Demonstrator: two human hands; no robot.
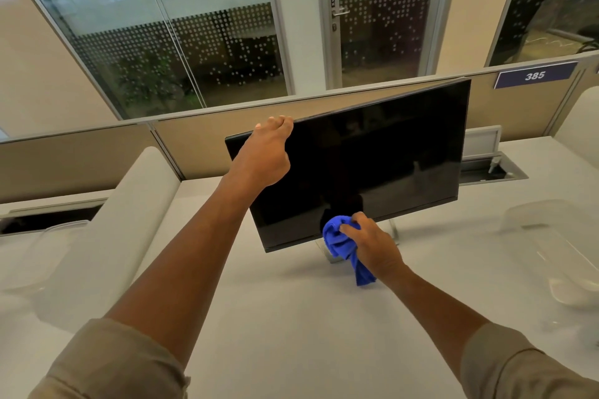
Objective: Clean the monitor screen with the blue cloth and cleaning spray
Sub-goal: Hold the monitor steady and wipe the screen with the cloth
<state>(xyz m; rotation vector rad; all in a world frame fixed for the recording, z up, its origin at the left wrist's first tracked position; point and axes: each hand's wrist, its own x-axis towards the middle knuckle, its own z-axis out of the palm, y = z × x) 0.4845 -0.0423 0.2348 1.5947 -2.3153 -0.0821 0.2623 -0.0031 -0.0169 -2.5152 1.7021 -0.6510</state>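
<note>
A black monitor [389, 155] stands on the white desk [275, 317], its dark screen facing me and tilted back. My left hand [264, 157] grips the monitor's top edge near the left corner, fingers hooked over the rim. My right hand [372, 243] is closed on a bunched blue cloth [340, 241] pressed against the lower middle of the screen, with a tail of cloth hanging down over the bottom bezel. No cleaning spray bottle is in view.
A beige partition [372, 104] with a sign reading 385 [534, 75] runs behind the monitor. An open cable tray [492, 170] sits in the desk at back right. White blurred objects lie at the far left [48, 253] and far right [567, 269].
</note>
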